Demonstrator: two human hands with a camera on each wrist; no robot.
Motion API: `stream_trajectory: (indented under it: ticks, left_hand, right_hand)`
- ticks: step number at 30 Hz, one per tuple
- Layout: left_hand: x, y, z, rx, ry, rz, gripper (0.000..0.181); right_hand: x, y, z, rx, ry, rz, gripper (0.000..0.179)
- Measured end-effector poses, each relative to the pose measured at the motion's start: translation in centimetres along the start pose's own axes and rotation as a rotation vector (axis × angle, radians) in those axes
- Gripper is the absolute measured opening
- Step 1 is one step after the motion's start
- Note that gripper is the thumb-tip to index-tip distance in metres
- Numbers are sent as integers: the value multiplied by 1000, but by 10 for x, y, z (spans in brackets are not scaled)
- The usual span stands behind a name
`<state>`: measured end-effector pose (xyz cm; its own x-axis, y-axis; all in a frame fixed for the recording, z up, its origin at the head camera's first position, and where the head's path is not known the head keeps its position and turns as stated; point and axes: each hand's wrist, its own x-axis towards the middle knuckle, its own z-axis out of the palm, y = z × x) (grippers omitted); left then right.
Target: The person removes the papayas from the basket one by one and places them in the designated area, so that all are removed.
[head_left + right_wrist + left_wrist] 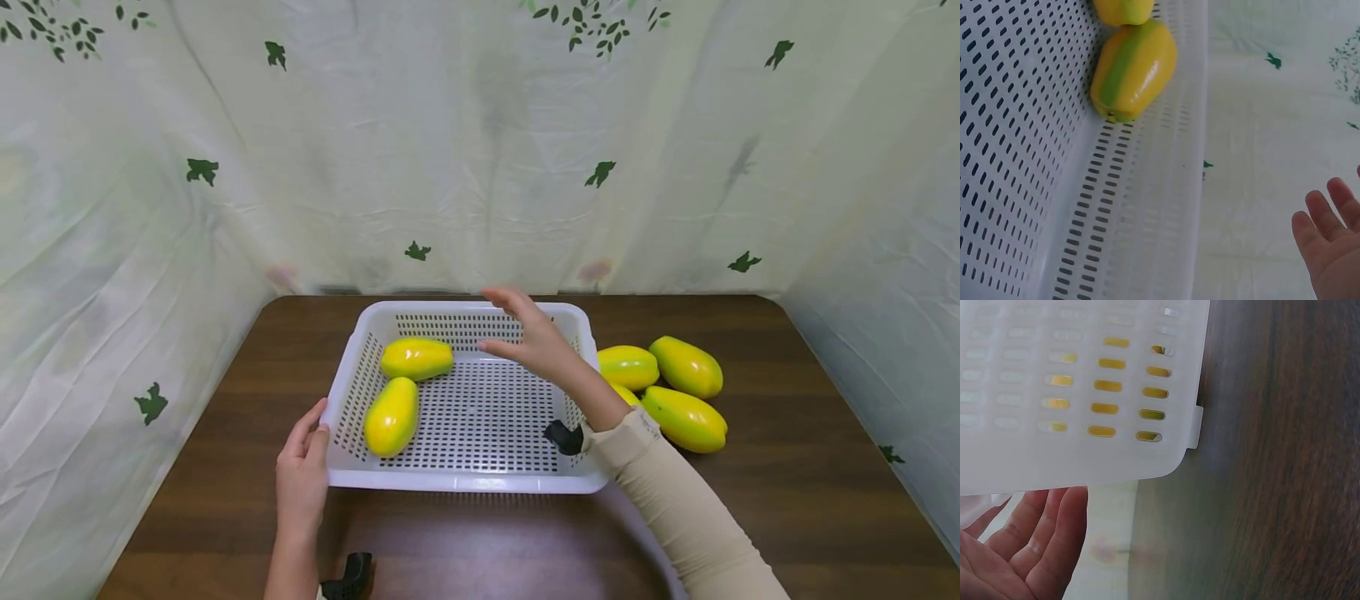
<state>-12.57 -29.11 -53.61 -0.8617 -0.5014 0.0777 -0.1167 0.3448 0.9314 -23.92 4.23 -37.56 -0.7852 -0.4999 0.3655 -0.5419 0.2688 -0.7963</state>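
Note:
A white perforated plastic basket (pixel 480 482) stands on the table with two yellow-green papayas inside, one papaya (pixel 416 359) behind the other papaya (pixel 392 417), both near its left wall. My left hand (pixel 302 467) grips the basket's left rim, thumb near me and fingers beyond; in the left wrist view those fingers (pixel 1063 544) curl at the rim. Above the basket's right half hangs my right hand (pixel 532 337), empty, its thumb and fingers spread apart. The right wrist view has its fingers (pixel 1329 231) beyond the basket's far rim.
Several more papayas (pixel 686 417) lie in a group on the brown table (pixel 795 467), right of the basket; my right forearm partly covers one. A pale curtain (pixel 480 167) with green bird shapes hangs behind the table and along both sides.

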Motion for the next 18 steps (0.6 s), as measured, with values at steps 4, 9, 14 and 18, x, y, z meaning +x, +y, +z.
stream_trajectory:
  ticks: [4, 9, 14, 18]
  left_hand:
    - [-9, 21, -3, -20, -27, -27, 36]
    - [-5, 13, -1, -15, -1, -23, 36]
    - [1, -3, 0, 0, 12, -11, 36]
    - [1, 0, 2, 3, 8, -7, 36]
  right_hand:
    - [9, 9, 14, 27, -36, 53, 64]
    - [18, 19, 28, 31, -80, 127, 62]
    - [23, 24, 39, -34, -152, 197, 64]
    - [27, 29, 46, -18, -177, 188, 64]
